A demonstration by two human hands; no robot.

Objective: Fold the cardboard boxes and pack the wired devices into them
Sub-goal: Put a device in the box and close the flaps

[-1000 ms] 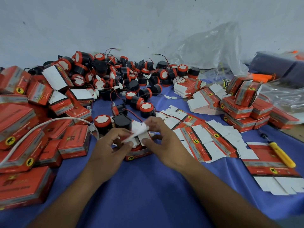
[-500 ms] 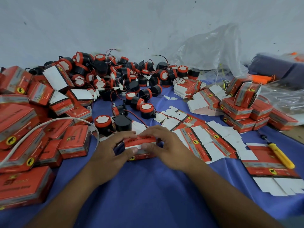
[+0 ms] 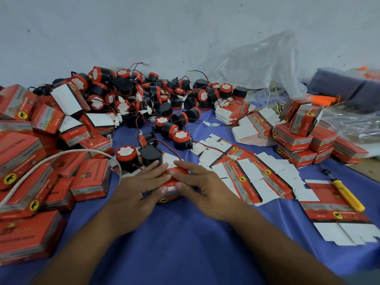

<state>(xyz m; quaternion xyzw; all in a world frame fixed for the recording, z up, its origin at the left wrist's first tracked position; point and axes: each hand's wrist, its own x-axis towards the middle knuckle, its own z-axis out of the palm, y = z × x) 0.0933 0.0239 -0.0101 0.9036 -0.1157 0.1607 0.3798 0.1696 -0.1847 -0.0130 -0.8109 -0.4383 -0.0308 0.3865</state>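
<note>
Red cardboard box (image 3: 171, 195), closed on its top, lies on the blue cloth (image 3: 185, 233) at the centre of view; bearings below are taken from it, with 12 o'clock pointing away from me. My left grip (image 3: 139, 190) comes in from 8 o'clock and lies spread, fingers straight and flat across the left half of the box top, pressing down. My right grip (image 3: 207, 190) comes in from 4 o'clock in the same manner, fingers straight and fanned over the right half of the top. Both thumbs (image 3: 159, 191) press against the near face of the box, tips almost meeting. The contents of the box cannot be seen. At 11 o'clock, just beside my left fingertips, stand a red-capped device (image 3: 125, 156) and a black device (image 3: 150, 156), touching one another. Further out at 12 o'clock sits the main heap of wired devices (image 3: 144, 95), black bodies with red rims and thin red and black leads. From 1 to 3 o'clock lie flat unfolded boxes (image 3: 246, 173), overlapping, white flaps showing. At 2 o'clock, well apart, is a stack of closed boxes (image 3: 298, 138). A larger pile of closed boxes (image 3: 30, 161) fills 8 to 10 o'clock, with a white cable (image 3: 61, 155) arching over it. A yellow-handled screwdriver (image 3: 345, 194) lies at 3 o'clock, partly on a flat box. A clear plastic bag (image 3: 257, 64) rests against the wall at 1 o'clock.
</note>
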